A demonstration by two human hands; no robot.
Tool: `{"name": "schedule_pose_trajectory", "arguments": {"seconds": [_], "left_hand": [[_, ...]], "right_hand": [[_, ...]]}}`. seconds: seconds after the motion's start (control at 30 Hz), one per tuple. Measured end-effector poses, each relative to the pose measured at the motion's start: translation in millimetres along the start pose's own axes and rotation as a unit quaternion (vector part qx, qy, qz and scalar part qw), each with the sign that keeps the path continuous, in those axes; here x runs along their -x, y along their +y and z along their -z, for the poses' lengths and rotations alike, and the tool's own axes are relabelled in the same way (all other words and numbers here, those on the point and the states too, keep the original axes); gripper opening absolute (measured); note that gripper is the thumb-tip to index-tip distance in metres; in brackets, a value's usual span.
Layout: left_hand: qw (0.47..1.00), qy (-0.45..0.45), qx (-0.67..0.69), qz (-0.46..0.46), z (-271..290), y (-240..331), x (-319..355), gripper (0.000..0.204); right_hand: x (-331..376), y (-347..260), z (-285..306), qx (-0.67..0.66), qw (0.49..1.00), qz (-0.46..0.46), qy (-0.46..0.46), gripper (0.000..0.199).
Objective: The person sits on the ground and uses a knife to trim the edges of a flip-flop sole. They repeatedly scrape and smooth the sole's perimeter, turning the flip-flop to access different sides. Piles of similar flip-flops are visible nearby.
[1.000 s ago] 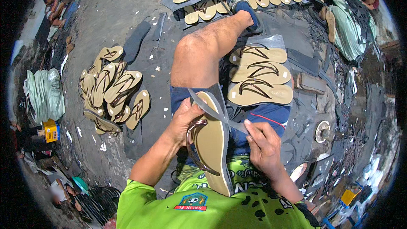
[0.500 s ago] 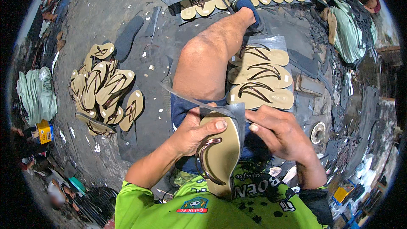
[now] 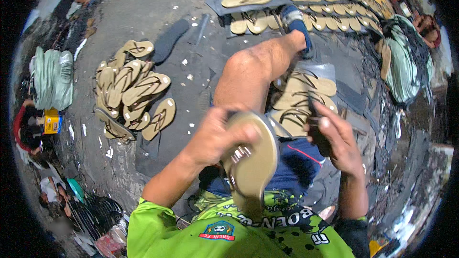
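Observation:
My left hand [image 3: 215, 139] grips a beige flip-flop [image 3: 256, 165] with shiny brown straps, its thumb pressed on the footbed near the toe end. The flip-flop is held upright in front of my body, heel toward my green shirt, and is slightly smeared by motion. Apart from it on the right, my right hand [image 3: 343, 144] is closed around a dark knife [image 3: 316, 133], whose narrow blade points up and away from me. Just beyond that hand lie a few beige flip-flops [image 3: 306, 99] with dark straps, partly hidden by the knife.
A heap of flip-flops [image 3: 136, 83] lies on the floor at left, with a dark sole-shaped piece [image 3: 173, 39] behind it. Rows of flip-flops [image 3: 334, 8] fill the far side. Green bundles [image 3: 399, 64] stand at right; a yellow box [image 3: 51, 121] is at left. Scraps litter the floor.
My right hand has pulled away from the flip-flop to the right, bringing the knife into view. The grey sheet edge around the flip-flop's toe no longer shows. My view has shifted.

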State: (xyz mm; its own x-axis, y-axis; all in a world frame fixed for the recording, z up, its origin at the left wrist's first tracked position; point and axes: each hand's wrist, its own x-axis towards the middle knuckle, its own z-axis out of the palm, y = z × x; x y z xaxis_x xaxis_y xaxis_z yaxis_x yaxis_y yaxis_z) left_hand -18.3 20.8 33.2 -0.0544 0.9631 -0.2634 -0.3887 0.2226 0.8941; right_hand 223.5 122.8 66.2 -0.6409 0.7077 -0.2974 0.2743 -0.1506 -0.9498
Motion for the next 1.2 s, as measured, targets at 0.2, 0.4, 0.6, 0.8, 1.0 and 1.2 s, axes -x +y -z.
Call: {"name": "schedule_pose_trajectory", "arguments": {"seconds": [0.2, 0.4, 0.6, 0.8, 1.0, 1.2], "left_hand": [[0.94, 0.178, 0.189, -0.22, 20.3, 13.9, 6.5, 0.027], [0.914, 0.09, 0.392, -0.058, -45.6, -17.8, 4.4, 0.023], [0.873, 0.12, 0.471, -0.04, -81.6, -12.1, 8.5, 0.019], [0.884, 0.108, 0.455, -0.017, -84.1, -40.9, 14.8, 0.021], [0.921, 0.096, 0.377, 0.007, -80.8, -66.4, 39.5, 0.032], [0.906, 0.087, 0.413, -0.001, -82.5, -62.7, 35.2, 0.036]], "right_hand": [[48.0, 47.1, -26.8, 0.015, 0.975, 0.106, 0.195, 0.039], [59.8, 59.5, -70.0, 0.23, 0.904, 0.271, 0.239, 0.048], [79.7, 82.1, -70.4, 0.304, 0.877, 0.25, 0.276, 0.051], [72.8, 58.2, -64.4, 0.331, 0.874, 0.204, 0.291, 0.049], [65.7, 21.0, -48.8, 0.222, 0.954, 0.115, 0.163, 0.04], [99.8, 46.6, -64.1, 0.234, 0.938, 0.161, 0.198, 0.045]]}}
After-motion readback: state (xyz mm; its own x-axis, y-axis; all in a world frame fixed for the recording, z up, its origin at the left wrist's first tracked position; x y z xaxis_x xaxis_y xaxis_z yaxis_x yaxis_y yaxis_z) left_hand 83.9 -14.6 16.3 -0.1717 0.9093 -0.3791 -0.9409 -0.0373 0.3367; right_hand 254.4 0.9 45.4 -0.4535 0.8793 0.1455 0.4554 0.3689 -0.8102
